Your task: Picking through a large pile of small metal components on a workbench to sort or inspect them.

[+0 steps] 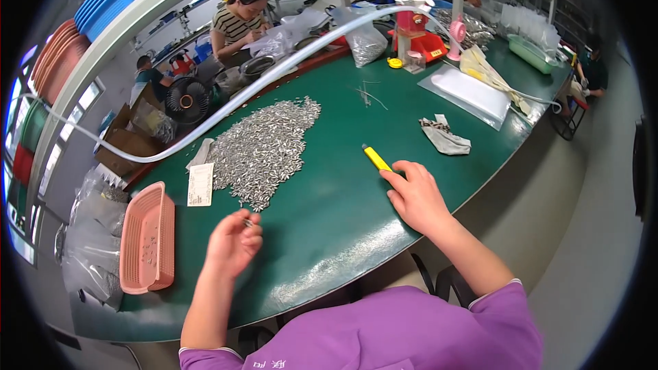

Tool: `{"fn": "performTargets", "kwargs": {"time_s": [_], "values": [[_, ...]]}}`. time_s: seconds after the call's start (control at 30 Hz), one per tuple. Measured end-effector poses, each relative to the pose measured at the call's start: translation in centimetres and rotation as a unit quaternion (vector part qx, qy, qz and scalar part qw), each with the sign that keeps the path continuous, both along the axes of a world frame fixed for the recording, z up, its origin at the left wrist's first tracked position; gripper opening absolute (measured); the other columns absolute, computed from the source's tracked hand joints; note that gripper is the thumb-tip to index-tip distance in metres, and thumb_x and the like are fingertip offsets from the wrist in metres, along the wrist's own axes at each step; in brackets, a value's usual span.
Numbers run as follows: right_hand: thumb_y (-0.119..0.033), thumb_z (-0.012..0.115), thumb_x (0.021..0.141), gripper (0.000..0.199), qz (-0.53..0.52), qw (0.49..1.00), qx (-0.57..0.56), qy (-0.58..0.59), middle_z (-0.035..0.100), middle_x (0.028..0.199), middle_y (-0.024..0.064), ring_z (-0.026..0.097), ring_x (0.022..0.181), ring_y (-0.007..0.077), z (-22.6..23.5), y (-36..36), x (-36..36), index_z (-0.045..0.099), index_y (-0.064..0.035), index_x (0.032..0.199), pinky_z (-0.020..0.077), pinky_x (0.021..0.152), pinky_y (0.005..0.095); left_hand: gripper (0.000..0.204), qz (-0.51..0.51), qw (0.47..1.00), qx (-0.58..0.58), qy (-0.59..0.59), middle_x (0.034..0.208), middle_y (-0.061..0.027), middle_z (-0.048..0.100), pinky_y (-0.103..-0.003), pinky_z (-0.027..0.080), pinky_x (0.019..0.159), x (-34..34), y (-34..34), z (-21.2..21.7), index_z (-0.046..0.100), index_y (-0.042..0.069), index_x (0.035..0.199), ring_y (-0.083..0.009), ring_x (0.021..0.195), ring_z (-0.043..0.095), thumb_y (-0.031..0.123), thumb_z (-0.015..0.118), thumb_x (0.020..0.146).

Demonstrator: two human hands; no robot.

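Observation:
My left hand [235, 241] is closed in a pinch on a small silvery metal part [248, 222], just in front of a large heap of such small metal parts [264, 144]. To the right, my right hand [416, 195] has its fingers spread and its thumb apart. Its fingertips reach the near end of a yellow pen-like tool [376, 157] with a dark tip; whether they grip it I cannot make out. A white paper slip [200, 185] sits at the heap's left edge.
A pink plastic basket [168, 233] with a few small parts stands left, beside clear bags [92, 247]. A small whitish bag [449, 141] of dark pieces lies right. A white hose [274, 75] arches over the green table [336, 233]. Behind it, a person [236, 24] sits working.

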State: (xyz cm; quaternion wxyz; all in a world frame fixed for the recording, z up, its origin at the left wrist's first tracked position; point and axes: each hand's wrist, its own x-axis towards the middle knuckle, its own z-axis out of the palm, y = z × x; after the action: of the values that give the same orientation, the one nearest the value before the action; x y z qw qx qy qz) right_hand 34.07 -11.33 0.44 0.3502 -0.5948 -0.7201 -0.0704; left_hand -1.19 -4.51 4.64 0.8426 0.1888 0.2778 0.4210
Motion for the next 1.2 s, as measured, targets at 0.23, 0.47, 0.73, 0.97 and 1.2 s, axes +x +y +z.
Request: {"fn": "performTargets", "kwargs": {"time_s": [0.23,0.47,0.73,0.97,1.2], "values": [[0.003,0.061,0.072,0.034,-0.070,0.977,0.177,0.092,0.057,0.100,0.0117,0.056,0.092,0.0287,0.4,-3.5,4.1,0.063,-0.0070,0.105,0.0465,0.081,0.0369,0.019,0.367,0.784,0.378,0.328,0.098,-0.0060,0.054,-0.022,0.043,0.064,-20.4,7.0,0.1,0.051,0.002,0.106,-0.0102,0.073,0.051,0.000,0.047,0.088],[-0.001,0.053,0.087,0.034,-0.242,0.777,0.315,0.488,0.055,0.108,0.0053,0.053,0.098,0.0135,-5.6,-4.9,21.4,0.052,-0.0013,0.121,0.0420,0.090,0.0261,0.035,0.155,0.468,0.436,0.753,0.123,-0.0175,0.056,-0.032,0.040,0.097,-32.5,10.2,-1.6,0.053,-0.005,0.121,-0.0253,0.114,0.053,0.009,0.048,0.090],[-0.027,0.050,0.094,0.027,-0.211,0.488,0.149,0.833,0.060,0.079,0.0086,0.058,0.061,0.0216,-12.1,-2.5,32.0,0.053,-0.0029,0.104,0.0510,0.053,0.0347,0.030,0.260,0.431,0.541,0.674,0.125,-0.0153,0.051,-0.037,0.037,0.100,-12.1,4.6,0.5,0.053,-0.006,0.114,-0.0285,0.117,0.048,0.016,0.050,0.094],[-0.049,0.044,0.093,0.053,-0.206,0.424,0.131,0.872,0.054,0.085,0.0076,0.057,0.073,0.0196,-12.8,-1.4,33.7,0.042,-0.0108,0.129,0.0510,0.066,0.0358,0.026,-0.003,0.387,0.676,0.627,0.134,-0.0202,0.043,-0.045,0.030,0.105,5.8,-4.0,-0.6,0.055,0.001,0.109,-0.0369,0.126,0.040,0.019,0.050,0.091],[-0.057,0.038,0.093,0.053,-0.209,0.402,0.165,0.876,0.055,0.088,0.0081,0.055,0.077,0.0203,-12.6,-7.3,34.8,0.045,-0.0100,0.117,0.0480,0.068,0.0373,0.036,-0.177,0.395,0.748,0.503,0.132,-0.0244,0.041,-0.052,0.032,0.102,12.4,-6.1,-2.4,0.053,-0.001,0.109,-0.0435,0.123,0.040,0.026,0.056,0.086]]}}
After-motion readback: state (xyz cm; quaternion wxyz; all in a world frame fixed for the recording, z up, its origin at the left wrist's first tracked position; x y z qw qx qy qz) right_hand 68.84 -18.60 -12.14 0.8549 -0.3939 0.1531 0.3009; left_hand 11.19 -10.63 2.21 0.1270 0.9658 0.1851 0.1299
